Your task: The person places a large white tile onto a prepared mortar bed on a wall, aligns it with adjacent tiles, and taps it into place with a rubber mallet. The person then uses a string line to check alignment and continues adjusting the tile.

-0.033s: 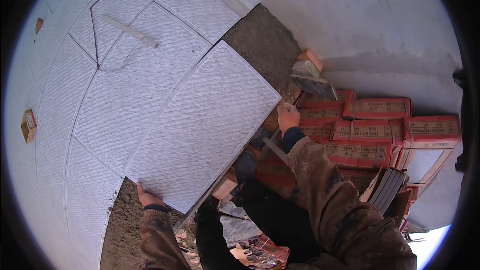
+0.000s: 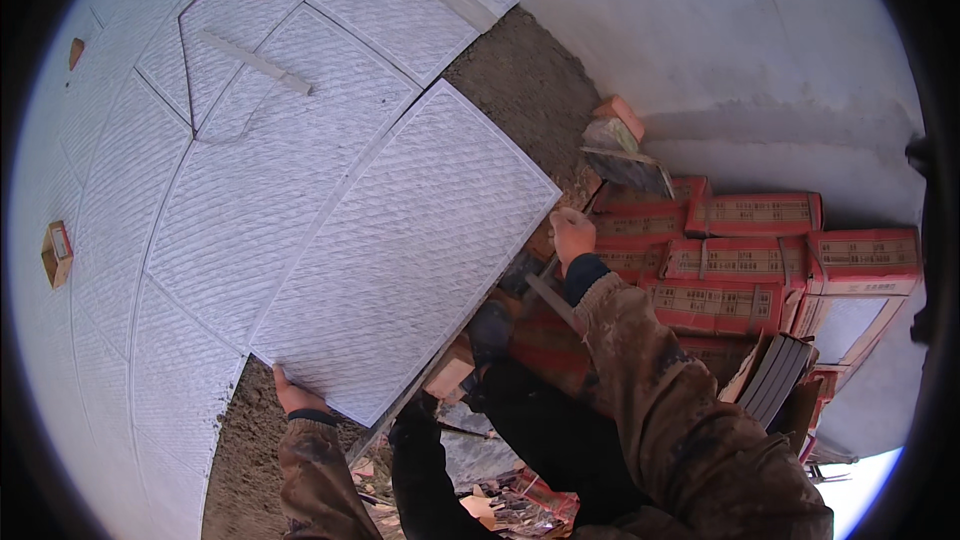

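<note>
Between the left hand [image 2: 300, 400], gripping its edge, and the right hand [image 2: 573, 236], curled narrow beside its corner, lay the white tile [image 2: 400, 250]. Positioning appeared underway; level alignment seemed required next.

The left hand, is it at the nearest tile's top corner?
No, the left hand is at the lower-left edge of the nearest tile.

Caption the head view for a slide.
Left hand and right hand near opposite corners of a textured tile, red boxes stacked at right.
</note>
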The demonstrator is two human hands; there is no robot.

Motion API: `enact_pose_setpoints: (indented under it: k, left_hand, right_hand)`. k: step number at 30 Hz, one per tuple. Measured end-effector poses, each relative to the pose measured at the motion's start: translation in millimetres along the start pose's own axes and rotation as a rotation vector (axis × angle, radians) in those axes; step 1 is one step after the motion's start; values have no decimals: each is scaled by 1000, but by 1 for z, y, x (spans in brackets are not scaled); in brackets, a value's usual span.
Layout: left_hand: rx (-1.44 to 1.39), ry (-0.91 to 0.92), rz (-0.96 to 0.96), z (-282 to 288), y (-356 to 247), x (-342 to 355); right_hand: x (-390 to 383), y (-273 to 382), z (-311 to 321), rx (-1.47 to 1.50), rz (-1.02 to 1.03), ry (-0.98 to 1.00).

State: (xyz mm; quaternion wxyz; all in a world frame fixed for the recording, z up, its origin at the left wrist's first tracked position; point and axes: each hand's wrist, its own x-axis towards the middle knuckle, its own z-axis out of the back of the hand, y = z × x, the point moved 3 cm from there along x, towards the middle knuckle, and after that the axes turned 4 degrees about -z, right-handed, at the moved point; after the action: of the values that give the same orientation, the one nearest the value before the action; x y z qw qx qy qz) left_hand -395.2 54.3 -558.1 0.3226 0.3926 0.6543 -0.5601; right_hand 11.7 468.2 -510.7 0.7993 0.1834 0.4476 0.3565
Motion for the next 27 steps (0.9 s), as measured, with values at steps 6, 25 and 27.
enact_pose_setpoints:
  k: [6, 25, 27]
  left_hand:
    - [87, -29, -2, -1, -2, -2]
    - [16, -166, -31, -120, 51, -48]
    - [-44, -126, -31, -133, 57, -43]
  right_hand:
    - [-9, -11, -21, 167, -290, 253]
    - [47, 45, 10, 498, -235, 298]
    - [57, 50, 18, 517, -246, 299]
